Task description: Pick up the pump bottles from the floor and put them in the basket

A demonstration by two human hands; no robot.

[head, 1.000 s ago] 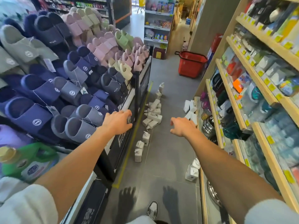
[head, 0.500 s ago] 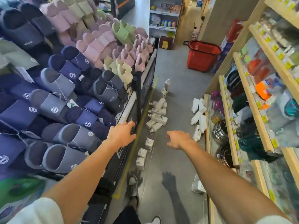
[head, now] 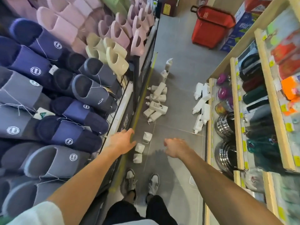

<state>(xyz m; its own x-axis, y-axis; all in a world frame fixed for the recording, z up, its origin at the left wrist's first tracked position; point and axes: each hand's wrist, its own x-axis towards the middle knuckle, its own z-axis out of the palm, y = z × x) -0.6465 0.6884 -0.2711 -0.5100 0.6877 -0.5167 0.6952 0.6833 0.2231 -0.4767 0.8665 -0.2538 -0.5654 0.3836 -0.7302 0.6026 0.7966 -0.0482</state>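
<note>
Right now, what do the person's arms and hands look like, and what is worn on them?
The left hand and right hand are bare: no gloves, and no watch, ring or bracelet shows. The left forearm and right forearm are uncovered. A whitish sleeve shows at the top of the left arm. The right arm leaves the picture before any sleeve appears.
</note>
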